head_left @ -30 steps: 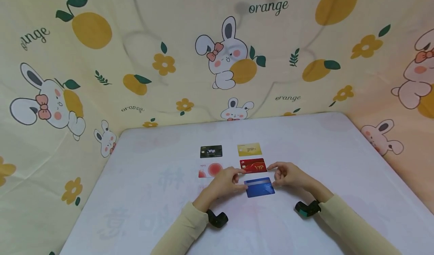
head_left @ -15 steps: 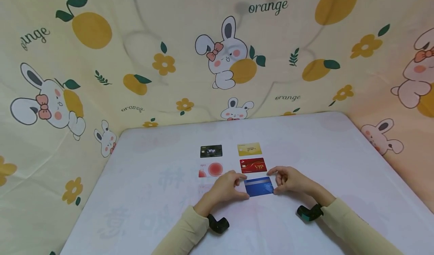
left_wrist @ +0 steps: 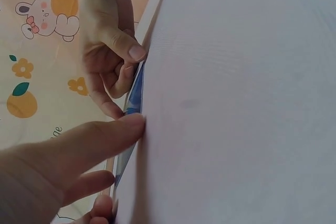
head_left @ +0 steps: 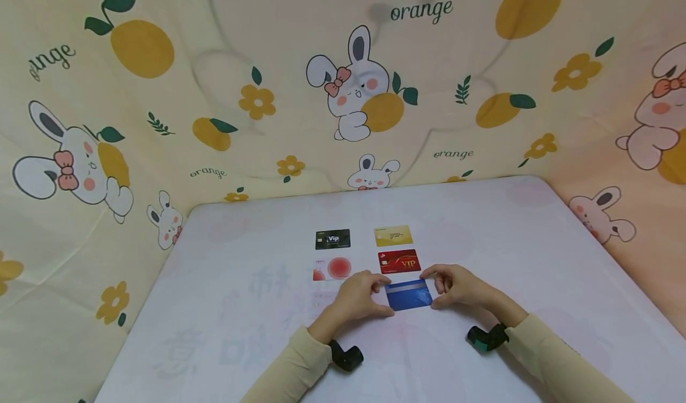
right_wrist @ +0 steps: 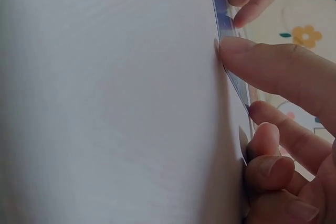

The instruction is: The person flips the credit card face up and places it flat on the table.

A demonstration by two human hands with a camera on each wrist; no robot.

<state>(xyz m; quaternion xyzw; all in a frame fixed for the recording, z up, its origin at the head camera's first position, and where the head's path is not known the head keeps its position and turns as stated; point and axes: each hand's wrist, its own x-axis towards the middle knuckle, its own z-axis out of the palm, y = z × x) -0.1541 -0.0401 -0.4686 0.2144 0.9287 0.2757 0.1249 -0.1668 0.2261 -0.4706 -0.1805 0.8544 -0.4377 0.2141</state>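
A blue card [head_left: 409, 296] with a grey stripe lies flat on the white table, between both hands. My left hand [head_left: 358, 296] holds its left end, thumb at the near corner and index finger at the far corner. Across from it, my right hand [head_left: 462, 285] has thumb and index finger at the right-end corners, other fingers curled in. Just beyond the blue card is a red VIP card [head_left: 399, 261]. In the left wrist view the blue card [left_wrist: 135, 95] shows edge-on, low against the tabletop, with fingertips at its edges.
Farther back lie a gold card [head_left: 393, 236] and a black Vip card [head_left: 333, 239]. A white card with red circles [head_left: 332, 268] sits left, and a pale card [head_left: 324, 299] is partly covered by my left hand. A patterned cloth [head_left: 300, 52] hangs behind the table [head_left: 225, 260].
Both thumbs have shifted toward the blue card's near corners, and the left index finger has drawn back off the red card. The blue card has moved very slightly left and is straighter.
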